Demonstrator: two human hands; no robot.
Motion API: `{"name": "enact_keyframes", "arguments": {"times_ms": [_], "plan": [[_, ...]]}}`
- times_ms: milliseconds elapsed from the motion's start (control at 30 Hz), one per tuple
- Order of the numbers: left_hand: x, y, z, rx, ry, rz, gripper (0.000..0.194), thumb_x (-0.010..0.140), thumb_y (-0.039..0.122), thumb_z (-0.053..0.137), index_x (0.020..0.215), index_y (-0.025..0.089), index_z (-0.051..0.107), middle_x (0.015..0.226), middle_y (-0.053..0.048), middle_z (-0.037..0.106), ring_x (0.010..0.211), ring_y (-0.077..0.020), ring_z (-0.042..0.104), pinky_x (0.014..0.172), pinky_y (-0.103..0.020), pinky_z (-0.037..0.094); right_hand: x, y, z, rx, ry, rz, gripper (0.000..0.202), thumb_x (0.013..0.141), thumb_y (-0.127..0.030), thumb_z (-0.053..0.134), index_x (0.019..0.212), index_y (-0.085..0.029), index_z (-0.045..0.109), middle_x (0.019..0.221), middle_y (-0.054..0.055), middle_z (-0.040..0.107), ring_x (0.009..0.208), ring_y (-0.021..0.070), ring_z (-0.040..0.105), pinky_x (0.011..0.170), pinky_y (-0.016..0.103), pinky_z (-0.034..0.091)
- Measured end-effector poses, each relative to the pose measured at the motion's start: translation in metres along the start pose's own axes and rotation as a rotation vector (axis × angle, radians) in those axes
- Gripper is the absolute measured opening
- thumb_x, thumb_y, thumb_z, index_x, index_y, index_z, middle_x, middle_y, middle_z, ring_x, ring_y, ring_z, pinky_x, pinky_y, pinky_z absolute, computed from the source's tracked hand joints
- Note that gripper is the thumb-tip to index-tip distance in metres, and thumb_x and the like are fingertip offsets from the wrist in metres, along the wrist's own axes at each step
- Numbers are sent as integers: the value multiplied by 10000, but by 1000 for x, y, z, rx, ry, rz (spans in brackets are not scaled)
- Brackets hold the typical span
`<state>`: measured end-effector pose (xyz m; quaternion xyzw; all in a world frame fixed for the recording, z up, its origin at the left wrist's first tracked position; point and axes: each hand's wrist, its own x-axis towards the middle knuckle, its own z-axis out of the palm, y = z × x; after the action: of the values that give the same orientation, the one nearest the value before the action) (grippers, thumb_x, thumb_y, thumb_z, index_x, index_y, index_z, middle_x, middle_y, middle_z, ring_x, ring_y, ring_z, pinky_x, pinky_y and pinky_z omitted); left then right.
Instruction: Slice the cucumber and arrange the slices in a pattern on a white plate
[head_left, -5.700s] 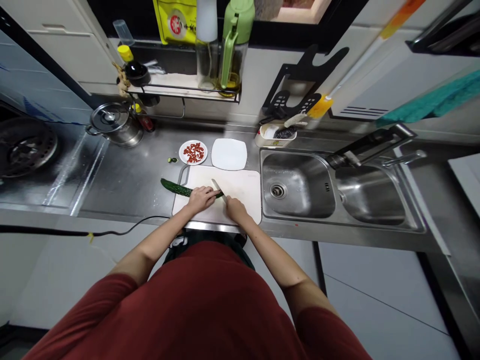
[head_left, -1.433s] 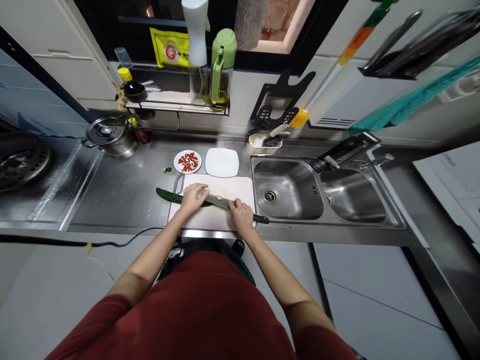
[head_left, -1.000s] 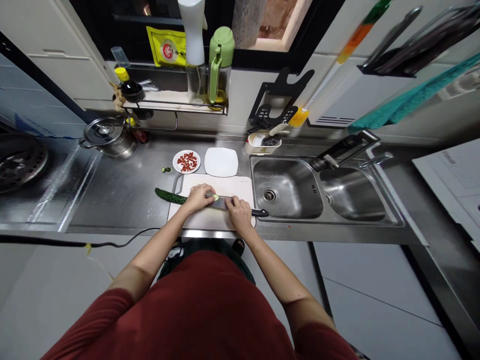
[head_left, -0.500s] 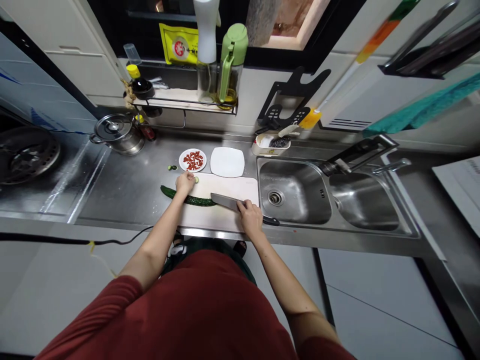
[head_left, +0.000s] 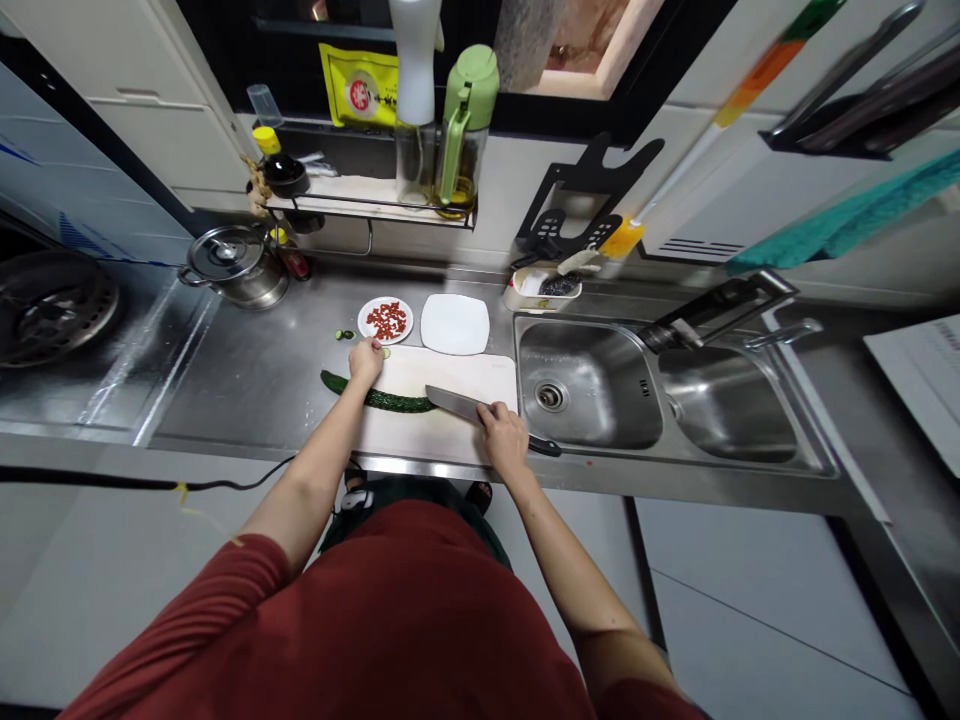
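My left hand (head_left: 365,359) is at the upper left of the white cutting board (head_left: 472,437), fingers closed at a pale cucumber slice (head_left: 386,353). Its forearm crosses over a long dark green cucumber (head_left: 397,402), which lies across the board and sticks out past its left edge. In my right hand (head_left: 505,435) is a kitchen knife (head_left: 452,402), gripped near where blade and handle meet. The blade points left, its tip at the cucumber's right end. Just beyond my left hand stands a plate of chopped red pieces (head_left: 388,320).
Two small cucumber ends (head_left: 344,335) lie on the steel counter left of the plate. A white square plate (head_left: 454,324) stands behind the board. The double sink (head_left: 592,385) is to the right, a lidded pot (head_left: 236,268) at the back left.
My left hand has shifted slightly left and away from me, and the cucumber slice has moved along with it. The knife stays almost in place at the cucumber's right end.
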<state>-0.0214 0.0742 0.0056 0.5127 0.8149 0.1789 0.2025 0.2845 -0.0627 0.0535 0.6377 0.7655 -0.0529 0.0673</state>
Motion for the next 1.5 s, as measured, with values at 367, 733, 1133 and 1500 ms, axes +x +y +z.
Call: {"name": "enact_keyframes", "arguments": {"times_ms": [367, 733, 1133, 1500], "plan": [[-6, 2, -3, 28, 12, 51, 201, 809, 191, 533, 938, 195, 687, 944, -100, 714, 920, -237, 630, 848, -324, 422, 1, 1, 1, 51, -4, 45, 367, 962, -230, 411, 1299, -262, 550, 1130, 91, 555, 937, 194, 533, 805, 291, 345], [-64, 11, -7, -40, 45, 356, 234, 877, 295, 517, 1032, 197, 661, 944, -73, 672, 955, -219, 588, 900, -329, 424, 2, -5, 1, 142, -65, 109, 386, 972, -222, 364, 1320, -253, 528, 1110, 77, 573, 876, 173, 600, 737, 265, 394], [-121, 14, 16, 33, -186, 800, 283, 930, 383, 495, 1074, 269, 710, 1019, -74, 661, 995, -199, 575, 912, -372, 415, 7, -24, -9, 306, -201, -36, 269, 985, -271, 351, 1086, -181, 583, 1021, 71, 678, 925, 182, 621, 718, 242, 365], [-116, 7, 31, 13, -190, 859, 320, 953, 378, 441, 1102, 274, 704, 1010, -67, 662, 963, -185, 574, 875, -328, 441, 11, -40, -15, 241, -269, -36, 247, 963, -162, 340, 1145, -153, 506, 1042, 127, 680, 948, 226, 654, 746, 277, 414]]}}
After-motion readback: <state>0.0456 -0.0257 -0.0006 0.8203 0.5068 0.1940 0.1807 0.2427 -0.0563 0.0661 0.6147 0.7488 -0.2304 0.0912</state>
